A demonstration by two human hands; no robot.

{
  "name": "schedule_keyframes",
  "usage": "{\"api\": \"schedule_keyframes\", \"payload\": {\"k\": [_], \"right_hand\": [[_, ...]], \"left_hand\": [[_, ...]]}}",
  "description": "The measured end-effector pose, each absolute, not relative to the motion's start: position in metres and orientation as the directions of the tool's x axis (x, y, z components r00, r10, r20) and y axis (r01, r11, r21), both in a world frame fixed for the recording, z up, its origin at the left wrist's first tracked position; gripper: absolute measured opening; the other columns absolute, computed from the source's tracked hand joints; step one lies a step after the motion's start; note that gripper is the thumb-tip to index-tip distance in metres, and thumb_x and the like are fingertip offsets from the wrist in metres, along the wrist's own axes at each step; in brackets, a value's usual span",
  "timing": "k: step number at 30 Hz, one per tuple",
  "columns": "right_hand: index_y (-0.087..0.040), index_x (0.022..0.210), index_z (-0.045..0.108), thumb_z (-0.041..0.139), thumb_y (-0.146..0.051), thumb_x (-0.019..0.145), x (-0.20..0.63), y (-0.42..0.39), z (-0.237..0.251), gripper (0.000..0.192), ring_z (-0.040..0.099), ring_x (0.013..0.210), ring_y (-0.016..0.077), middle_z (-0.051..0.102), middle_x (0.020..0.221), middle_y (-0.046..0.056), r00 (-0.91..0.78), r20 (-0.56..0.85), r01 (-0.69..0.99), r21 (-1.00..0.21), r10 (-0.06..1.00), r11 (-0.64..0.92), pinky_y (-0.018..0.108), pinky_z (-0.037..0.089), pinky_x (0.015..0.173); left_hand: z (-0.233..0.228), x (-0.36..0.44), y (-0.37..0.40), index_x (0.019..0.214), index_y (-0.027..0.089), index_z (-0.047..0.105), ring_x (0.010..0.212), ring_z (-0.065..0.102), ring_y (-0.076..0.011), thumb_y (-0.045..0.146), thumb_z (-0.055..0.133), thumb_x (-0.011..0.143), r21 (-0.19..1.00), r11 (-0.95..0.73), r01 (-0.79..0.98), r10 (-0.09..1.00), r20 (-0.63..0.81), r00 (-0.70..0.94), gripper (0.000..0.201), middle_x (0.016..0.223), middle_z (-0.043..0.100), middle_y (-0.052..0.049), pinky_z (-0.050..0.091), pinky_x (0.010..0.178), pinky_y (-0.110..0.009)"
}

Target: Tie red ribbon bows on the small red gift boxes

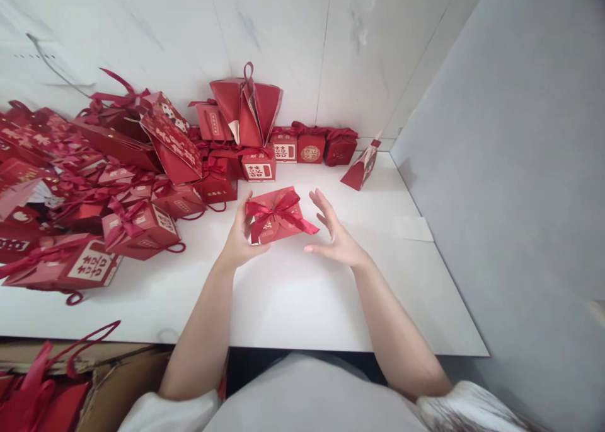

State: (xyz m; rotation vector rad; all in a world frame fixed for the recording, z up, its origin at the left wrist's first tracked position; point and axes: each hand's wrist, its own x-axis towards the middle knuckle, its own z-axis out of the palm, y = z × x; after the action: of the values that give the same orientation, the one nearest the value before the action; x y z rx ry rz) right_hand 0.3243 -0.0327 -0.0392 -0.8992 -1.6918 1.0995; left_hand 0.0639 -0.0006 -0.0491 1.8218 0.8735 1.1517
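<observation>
Cardboard box (278, 217) (satin-bowed, seemingly) in left hand (241, 236); right hand (333, 233) spread.

1. Your left hand (241, 236) is gripping the left end of a red gift box (278, 216) with a ribbon bow (278, 210) on top, held around the middle of the white tabletop (302, 306).
2. Your right hand (333, 233) sits just beside the box's right end, fingers spread, not clearly touching.
3. A big pile of red boxes (94, 192) crowds the tabletop's left side.
4. A row of small boxes (312, 145) lines the back edge, with an unfolded box (246, 107) standing tall there.
</observation>
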Motion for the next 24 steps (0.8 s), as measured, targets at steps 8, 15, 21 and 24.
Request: {"api": "schedule_keyframes", "payload": {"k": [8,15,21,24], "right_hand": [[-0.039,0.153,0.015,0.08,-0.025,0.069,0.323,-0.033,-0.046,0.107,0.027,0.147,0.0288,0.021,0.161,0.005,-0.418,0.276,0.123,-0.927,0.866,0.355,0.049,0.032,0.116],[-0.037,0.15,0.019,0.079,-0.03,0.07,0.325,-0.027,-0.054,0.1,0.025,0.147,0.0297,0.018,0.16,0.009,-0.322,0.295,0.041,-0.945,0.9,0.324,0.049,0.046,0.104],[-0.034,0.153,0.017,0.077,-0.033,0.073,0.329,-0.015,-0.074,0.1,0.022,0.149,0.0273,0.019,0.161,0.008,-0.299,0.348,0.161,-0.899,0.889,0.406,0.049,0.027,0.119],[-0.026,0.148,0.034,0.077,-0.033,0.072,0.33,-0.007,-0.092,0.088,0.028,0.146,0.0285,0.038,0.153,0.012,-0.272,0.376,0.207,-0.876,0.886,0.435,0.047,0.021,0.121]], "left_hand": [[-0.039,0.059,-0.009,0.156,0.034,0.01,0.137,0.044,-0.0357,0.038,0.086,0.063,0.927,-0.364,0.091,0.798,0.26,0.543,0.12,0.153,0.037,-0.013,0.049,0.105,-0.048],[-0.066,0.073,-0.001,0.155,0.033,0.014,0.139,0.04,-0.0351,0.037,0.086,0.064,0.93,-0.342,0.131,0.854,0.25,0.455,0.116,0.155,0.035,-0.014,0.041,0.11,-0.054],[-0.089,0.088,0.004,0.153,0.03,0.024,0.134,0.048,-0.0332,0.04,0.081,0.071,0.93,-0.341,0.139,0.847,0.24,0.474,0.101,0.149,0.045,-0.014,0.046,0.108,-0.053],[-0.093,0.1,0.004,0.156,0.032,0.009,0.145,0.029,-0.0316,0.039,0.079,0.074,0.874,-0.448,0.189,0.824,0.321,0.468,0.108,0.16,0.026,-0.012,0.034,0.116,-0.052]]}}
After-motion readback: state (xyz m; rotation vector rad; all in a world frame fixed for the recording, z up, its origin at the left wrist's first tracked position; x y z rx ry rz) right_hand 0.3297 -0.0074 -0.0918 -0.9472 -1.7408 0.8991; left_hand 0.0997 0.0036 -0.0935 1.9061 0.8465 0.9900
